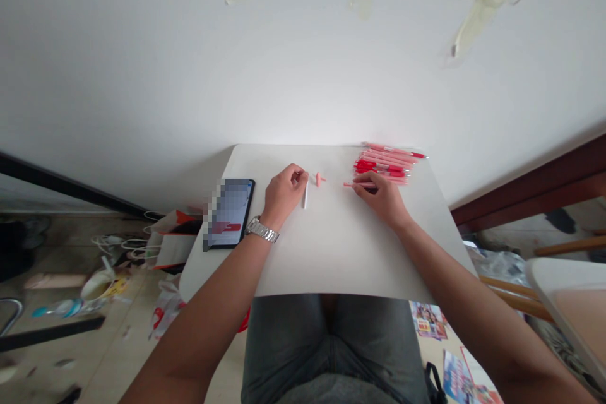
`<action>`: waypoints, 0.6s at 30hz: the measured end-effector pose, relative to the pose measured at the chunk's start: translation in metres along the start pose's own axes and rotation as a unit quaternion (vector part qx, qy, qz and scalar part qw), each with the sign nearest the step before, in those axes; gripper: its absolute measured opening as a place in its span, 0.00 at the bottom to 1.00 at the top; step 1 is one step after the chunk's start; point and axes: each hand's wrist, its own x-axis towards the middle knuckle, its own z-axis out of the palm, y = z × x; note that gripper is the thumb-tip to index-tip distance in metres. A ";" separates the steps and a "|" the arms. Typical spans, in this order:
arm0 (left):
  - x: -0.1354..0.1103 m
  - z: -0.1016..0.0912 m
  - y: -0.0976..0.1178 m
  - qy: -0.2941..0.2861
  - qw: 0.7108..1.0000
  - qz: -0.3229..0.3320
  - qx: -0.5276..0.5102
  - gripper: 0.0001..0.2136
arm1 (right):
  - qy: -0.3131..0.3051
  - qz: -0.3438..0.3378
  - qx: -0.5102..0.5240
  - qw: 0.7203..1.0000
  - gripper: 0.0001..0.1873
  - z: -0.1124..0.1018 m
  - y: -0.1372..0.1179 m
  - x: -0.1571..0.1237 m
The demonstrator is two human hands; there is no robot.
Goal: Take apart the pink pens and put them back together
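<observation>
My left hand [285, 191] is closed in a pinch around the top of a slim white stick [305, 197], which looks like a pen refill and points down toward the table's front. My right hand [382, 197] grips a pink pen [349, 184], its tip sticking out to the left of the fingers. Between the hands lies a small pink piece [319, 180], too small to name. Just beyond my right hand, several pink and red pens [388, 158] are heaped side by side, partly hidden by that hand.
A phone [231, 211] lies at the left edge of the white table [331, 252], near my watch [262, 229]. The wall [303, 76] meets the table's far side. Bags [177, 240] and a bottle [59, 309] are on the floor at left; a white surface [568, 303] stands at right.
</observation>
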 end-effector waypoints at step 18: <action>-0.001 0.000 -0.001 0.002 1.000 0.003 -0.008 0.08 | 0.002 -0.001 -0.002 1.000 0.12 0.001 -0.001 0.000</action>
